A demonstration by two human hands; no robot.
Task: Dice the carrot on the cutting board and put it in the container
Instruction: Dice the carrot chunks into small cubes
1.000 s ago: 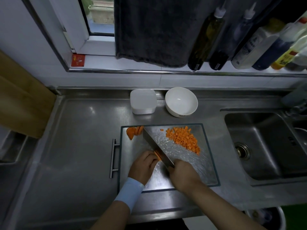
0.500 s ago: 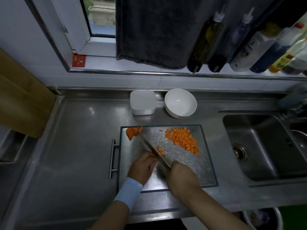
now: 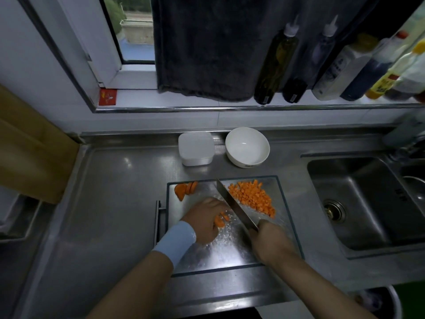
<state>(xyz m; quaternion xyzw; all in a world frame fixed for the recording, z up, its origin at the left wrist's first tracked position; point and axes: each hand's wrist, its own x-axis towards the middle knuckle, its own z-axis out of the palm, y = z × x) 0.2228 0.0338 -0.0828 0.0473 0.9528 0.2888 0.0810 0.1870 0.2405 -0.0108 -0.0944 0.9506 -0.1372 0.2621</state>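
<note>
Orange dice [image 3: 251,196]: one heap on the far-right part of the board [image 3: 230,254]; none in the container [image 3: 195,149], which stands closed on the worktop [image 3: 115,203] beyond the board's far edge, beside a bowl [image 3: 247,147].

Head view, items:
- Stub [image 3: 219,221]: the carrot piece in work, mid-board, pinched under the curled fingers of the left hand [image 3: 203,221]. It is short and mostly hidden, so its long axis cannot be told for sure.
- Slices [image 3: 185,189]: a leaning stack at the board's far-left corner, uncut.
- Knife [image 3: 234,203]: handle wrapped in the right hand [image 3: 269,240]. Its long axis runs near-right to far-left, with the tip pointing at the far edge.

Change: half a second ago the blade lay left of a few loose bits, with its tip near the slices. It now rests against the heap's left side, and those bits are no longer apart. This is probably a sweep of fresh dice into the heap. Dicing is partway done, and the transfer has not begun.
</note>
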